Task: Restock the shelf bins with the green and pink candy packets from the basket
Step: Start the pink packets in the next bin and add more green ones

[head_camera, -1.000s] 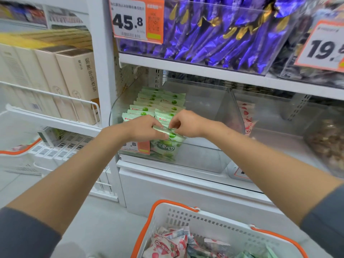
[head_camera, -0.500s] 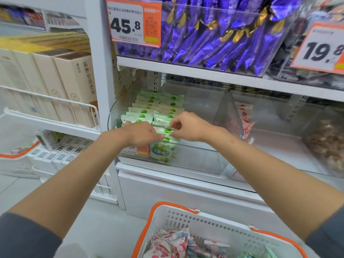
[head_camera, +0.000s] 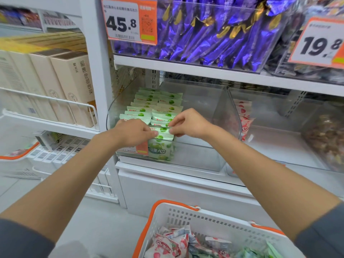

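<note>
With left hand (head_camera: 134, 133) and right hand (head_camera: 188, 123) pinching the front green candy packet (head_camera: 162, 134) mid-frame, seat it upright against its row.

Bin (head_camera: 197, 155) free right of packets (head_camera: 158, 108)

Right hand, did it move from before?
No. The right hand stays pinching the front green packet, just as far left of the bin's clear divider.

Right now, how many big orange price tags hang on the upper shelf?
2. The 45.8 tag fronts the bin of purple packets at left; the 19.8 tag is at the right edge, cut off. Others may be hidden.
</note>
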`<state>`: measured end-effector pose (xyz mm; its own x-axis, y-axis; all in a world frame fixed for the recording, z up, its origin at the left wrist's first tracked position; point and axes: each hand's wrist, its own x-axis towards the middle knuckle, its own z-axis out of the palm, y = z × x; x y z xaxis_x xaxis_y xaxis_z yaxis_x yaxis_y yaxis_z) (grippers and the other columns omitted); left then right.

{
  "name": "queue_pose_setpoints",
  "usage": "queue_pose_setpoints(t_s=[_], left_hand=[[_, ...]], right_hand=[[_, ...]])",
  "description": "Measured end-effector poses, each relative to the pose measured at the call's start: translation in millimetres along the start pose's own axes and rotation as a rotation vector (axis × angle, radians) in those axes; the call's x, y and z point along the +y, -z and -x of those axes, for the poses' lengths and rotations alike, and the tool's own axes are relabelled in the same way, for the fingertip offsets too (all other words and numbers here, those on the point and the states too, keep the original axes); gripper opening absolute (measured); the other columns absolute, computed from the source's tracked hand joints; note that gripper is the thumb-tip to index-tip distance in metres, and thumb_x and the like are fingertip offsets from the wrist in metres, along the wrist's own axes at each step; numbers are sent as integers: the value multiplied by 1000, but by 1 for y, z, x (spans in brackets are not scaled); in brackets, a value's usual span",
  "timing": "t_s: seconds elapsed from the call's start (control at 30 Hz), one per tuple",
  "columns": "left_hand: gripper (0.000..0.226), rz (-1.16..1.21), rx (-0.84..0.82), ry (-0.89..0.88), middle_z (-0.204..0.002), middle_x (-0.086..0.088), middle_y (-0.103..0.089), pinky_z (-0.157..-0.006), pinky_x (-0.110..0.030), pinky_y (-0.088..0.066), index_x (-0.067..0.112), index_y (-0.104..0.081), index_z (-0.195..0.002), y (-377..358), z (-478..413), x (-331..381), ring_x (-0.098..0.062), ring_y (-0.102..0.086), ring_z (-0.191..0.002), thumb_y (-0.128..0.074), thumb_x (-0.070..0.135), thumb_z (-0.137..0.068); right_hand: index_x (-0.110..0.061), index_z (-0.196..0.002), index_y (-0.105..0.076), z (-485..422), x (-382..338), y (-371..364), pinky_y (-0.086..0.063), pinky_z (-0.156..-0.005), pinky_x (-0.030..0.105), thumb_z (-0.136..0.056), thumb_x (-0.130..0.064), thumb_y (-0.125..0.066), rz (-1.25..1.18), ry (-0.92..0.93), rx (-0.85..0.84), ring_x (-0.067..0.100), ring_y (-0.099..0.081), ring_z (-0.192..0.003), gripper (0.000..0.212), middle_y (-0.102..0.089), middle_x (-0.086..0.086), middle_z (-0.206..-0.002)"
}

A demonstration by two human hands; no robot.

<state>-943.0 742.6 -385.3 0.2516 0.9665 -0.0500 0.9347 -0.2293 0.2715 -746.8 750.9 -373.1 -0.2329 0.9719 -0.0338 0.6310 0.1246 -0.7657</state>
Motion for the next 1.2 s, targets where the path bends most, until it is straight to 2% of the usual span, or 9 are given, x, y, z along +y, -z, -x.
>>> queue_pose_setpoints(t_s=[0.17,0.23,0.33,0.53,0.67,0.77,0.97,1.07,1.2], left_hand=[[44,69,130,-13,-68,7,-57,-82,-37,-41,22,-58,-61,3,8,3,-18,-56,-77,-56,56,-89],[26,73,287,-103,-100,5,-60,-89,-40,-43,28,-64,-90,2,13,3,-20,-56,-100,-62,53,-86],[51,-25,177,-171,-154,4,-33,-114,-48,-20,36,-44,-141,-4,16,5,-19,-27,-142,-43,57,-95],[51,-206,47,-164,-162,13,-9,-119,-42,-2,40,-21,-152,-15,15,5,-8,-1,-150,-15,51,-103],[59,-67,165,-182,-161,8,-19,-118,-41,-7,38,-24,-152,-8,11,11,-10,-14,-148,-23,58,-97],[54,-108,210,-193,-163,5,-13,-120,-43,-5,38,-19,-153,-1,-12,20,-12,-11,-149,-25,52,-102],[55,-145,35,-46,-164,2,1,-120,-49,-2,35,-4,-155,-12,-45,18,-17,-4,-150,-19,46,-103],[57,-134,47,-24,-164,4,-1,-120,-50,-4,36,-3,-155,-13,-45,18,-15,-6,-150,-23,44,-102],[58,-135,64,-22,-164,4,-1,-119,-53,-5,35,-3,-155,-14,-43,17,-17,-8,-150,-23,44,-101]], right_hand=[[-3,-84,-67,6,-5,-5,-59,-83,44,-84,-9,-74,-32,-72,-54,21,-65,-72,9,-64,9,-76],[-6,-100,-61,7,-7,5,-59,-83,42,-86,-27,-73,-223,-237,-11,26,-67,-84,28,-65,16,-99],[-13,-134,-42,11,-13,16,-54,-89,47,-101,-37,-46,-481,-490,-63,40,-53,-121,41,-42,17,-141],[-10,-96,-55,-1,-19,-9,-58,-57,38,-107,-33,-24,-589,-633,-334,22,-69,-64,40,-70,9,-78],[-7,-145,-34,-5,-8,3,-46,-95,50,-101,-50,-34,-520,-660,-244,34,-53,-120,61,-45,16,-141],[-12,-152,-22,-14,1,7,-28,-113,48,-96,-57,-35,-698,-642,-5,31,-27,-143,73,-22,10,-158],[-20,-141,-47,-83,24,-42,-47,-100,48,-73,-85,-26,-820,-628,43,29,-61,-117,96,-56,11,-137],[-14,-128,-59,-54,-3,-25,-55,-73,28,-93,-70,-20,-730,-615,22,23,-69,-93,77,-67,4,-117],[-1,-123,-56,-78,13,-11,-48,-67,27,-97,-66,-13,-801,-581,169,26,-62,-112,82,-64,4,-115]])
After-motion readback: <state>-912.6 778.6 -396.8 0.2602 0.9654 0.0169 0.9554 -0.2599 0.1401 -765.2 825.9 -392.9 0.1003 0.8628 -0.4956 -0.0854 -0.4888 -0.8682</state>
